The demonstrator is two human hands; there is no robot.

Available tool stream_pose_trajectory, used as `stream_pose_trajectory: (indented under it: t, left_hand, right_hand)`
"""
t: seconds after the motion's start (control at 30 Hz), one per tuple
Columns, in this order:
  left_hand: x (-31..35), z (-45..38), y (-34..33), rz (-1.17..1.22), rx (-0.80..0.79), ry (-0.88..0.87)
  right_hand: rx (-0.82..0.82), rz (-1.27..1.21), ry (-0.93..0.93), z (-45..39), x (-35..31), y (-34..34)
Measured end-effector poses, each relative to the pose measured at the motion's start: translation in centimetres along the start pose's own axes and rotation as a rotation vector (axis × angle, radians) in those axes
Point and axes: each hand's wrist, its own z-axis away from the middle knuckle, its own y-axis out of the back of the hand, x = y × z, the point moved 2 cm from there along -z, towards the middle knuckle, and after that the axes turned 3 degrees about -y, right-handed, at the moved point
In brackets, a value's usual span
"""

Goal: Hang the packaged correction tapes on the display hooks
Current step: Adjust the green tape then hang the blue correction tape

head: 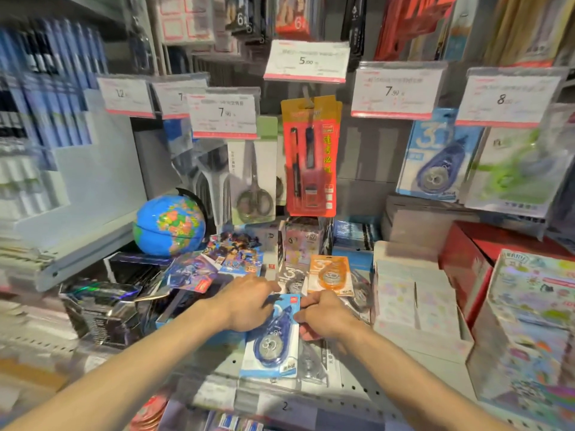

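Both hands meet at lower centre of the frame: the left hand (249, 306) pinches the top of a blue correction tape pack (272, 343) lying on the shelf (357, 390), the right hand (326, 315) curls around its upper right edge. Loose packs, among them an orange pack (331, 275), lie just behind; lifting carelessly could drag them off. The hanging blue packs (432, 157) at upper right sit behind price tags (398, 88), so the hole may miss its hook.

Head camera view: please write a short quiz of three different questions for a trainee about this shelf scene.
1. True or false: the blue packaged correction tape lying on the shelf is touched by both the left hand and the right hand.
2. Which colour is the packaged correction tape lying just behind the hands? A green, B orange, C red.
3. Fill in: the blue correction tape pack already hanging is at the upper ____ of the view.

Key: 1 true; 2 B; 3 right.
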Motion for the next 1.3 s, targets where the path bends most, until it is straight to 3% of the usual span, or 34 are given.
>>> stream_pose_trajectory:
  t: [0.27, 0.43, 0.6, 0.77, 0.97, 1.17, 1.3]
  left_hand:
    - [0.2, 0.1, 1.2, 0.323, 0.326, 0.046]
    - [1.6, -0.6, 3.5, 0.595, 0.442, 0.032]
    - [4.6, -1.9, 6.3, 1.068, 0.453, 0.004]
    - [9.6, -3.2, 9.0, 1.275, 0.439, -0.095]
    - [15.9, -5.3, 11.6, 1.278, 0.564, -0.161]
    - [21.0, -6.2, 14.3, 1.251, 0.703, -0.135]
    - [22.6, -6.1, 15.5, 1.211, 0.711, -0.145]
  right_hand:
    - [0.053, -0.166, 0.078, 0.7, -1.7, 3.2]
    - [0.126, -0.154, 0.208, 2.3, -3.0, 6.9]
    - [0.200, -0.148, 0.325, 4.4, -3.3, 11.9]
    - [0.304, -0.126, 0.452, 6.8, -3.0, 17.1]
    - [0.435, -0.087, 0.584, 9.8, -1.2, 23.1]
    - [0.331, 0.106, 0.741, 13.6, 0.7, 25.4]
    - [0.394, 0.264, 0.751, 13.6, 1.2, 25.8]
